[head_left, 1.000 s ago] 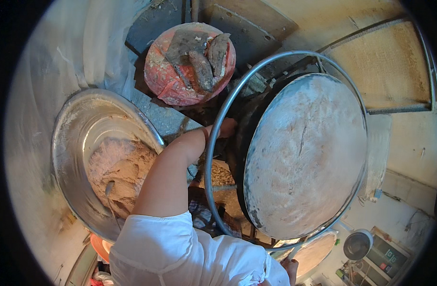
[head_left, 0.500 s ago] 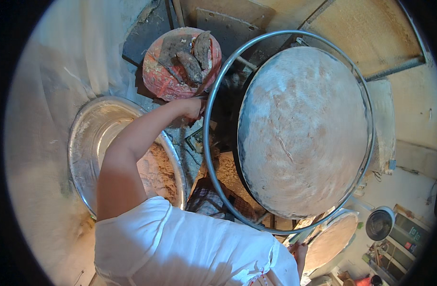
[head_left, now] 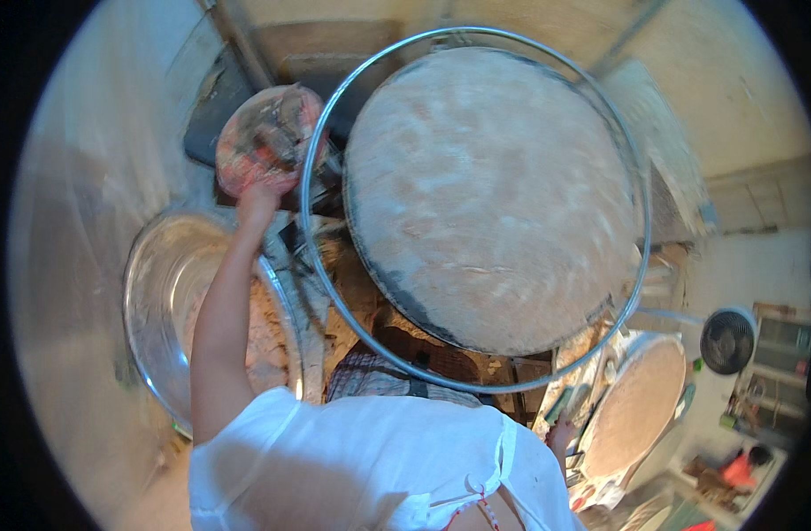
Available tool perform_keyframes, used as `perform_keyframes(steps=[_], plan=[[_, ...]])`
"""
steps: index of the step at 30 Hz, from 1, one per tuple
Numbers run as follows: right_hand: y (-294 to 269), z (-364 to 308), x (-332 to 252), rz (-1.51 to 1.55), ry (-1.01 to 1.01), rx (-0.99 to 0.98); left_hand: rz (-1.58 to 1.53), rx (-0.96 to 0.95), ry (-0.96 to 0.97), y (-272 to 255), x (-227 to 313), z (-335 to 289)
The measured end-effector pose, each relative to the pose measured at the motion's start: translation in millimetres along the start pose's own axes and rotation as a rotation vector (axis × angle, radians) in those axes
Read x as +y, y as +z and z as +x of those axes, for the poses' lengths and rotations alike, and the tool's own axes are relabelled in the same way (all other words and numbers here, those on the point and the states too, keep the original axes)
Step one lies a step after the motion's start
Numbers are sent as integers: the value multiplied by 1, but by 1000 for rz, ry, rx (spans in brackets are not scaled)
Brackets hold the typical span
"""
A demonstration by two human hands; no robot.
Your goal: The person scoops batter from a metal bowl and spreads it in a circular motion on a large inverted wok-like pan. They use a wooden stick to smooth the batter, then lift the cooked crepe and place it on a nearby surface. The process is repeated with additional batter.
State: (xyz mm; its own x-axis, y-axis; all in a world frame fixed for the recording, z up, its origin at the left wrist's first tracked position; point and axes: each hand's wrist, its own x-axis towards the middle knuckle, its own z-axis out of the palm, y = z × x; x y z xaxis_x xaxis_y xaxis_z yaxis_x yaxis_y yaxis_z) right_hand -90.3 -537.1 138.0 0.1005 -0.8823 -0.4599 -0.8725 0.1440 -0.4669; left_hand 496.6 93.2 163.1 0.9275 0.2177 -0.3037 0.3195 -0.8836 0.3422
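My left hand (head_left: 261,196) reaches to the near edge of a round, red-stained stool or tub top (head_left: 233,146), where dark lumpy things (head_left: 277,140) lie. Its fingers are smeared by motion, so any grip is hidden. My right hand (head_left: 561,434) is low at the right, partly behind my white sleeve; its fingers are too small to read. It is beside a narrow ledge and a round tan sheet (head_left: 640,403). Between my hands lies a large round griddle covered with a pale, thin layer (head_left: 494,195), inside a metal hoop (head_left: 637,305).
A wide metal basin (head_left: 144,292) with brownish, lumpy dough or batter (head_left: 268,350) stands at the left, under my left forearm. Plastic sheeting (head_left: 78,230) hangs beyond it. A checked cloth (head_left: 370,376) covers my lap. At the far right is a black fan (head_left: 728,341).
My left hand has moved left, from beside the hoop to the edge of the red-stained top. The view has shifted, and the griddle now appears further left and higher. My right hand stays low at the right.
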Motion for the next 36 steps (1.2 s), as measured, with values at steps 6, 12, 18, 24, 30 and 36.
perform_keyframes(steps=[6,12,18,24,30,36], plan=[[-3,-6,10,-38,-249,88,-361,606,340,9,134,-169],[-44,50,7,77,-751,-38,-352,88,1189,157,356,-304],[-87,57,-51,253,-676,-347,-176,57,1387,206,505,-388],[-108,57,-76,445,-421,-443,35,-40,1230,262,541,-372],[-92,49,-83,476,-180,-628,4,-30,1233,272,527,-353],[-69,-14,-82,503,-196,-725,-13,-35,1207,245,467,-333]])
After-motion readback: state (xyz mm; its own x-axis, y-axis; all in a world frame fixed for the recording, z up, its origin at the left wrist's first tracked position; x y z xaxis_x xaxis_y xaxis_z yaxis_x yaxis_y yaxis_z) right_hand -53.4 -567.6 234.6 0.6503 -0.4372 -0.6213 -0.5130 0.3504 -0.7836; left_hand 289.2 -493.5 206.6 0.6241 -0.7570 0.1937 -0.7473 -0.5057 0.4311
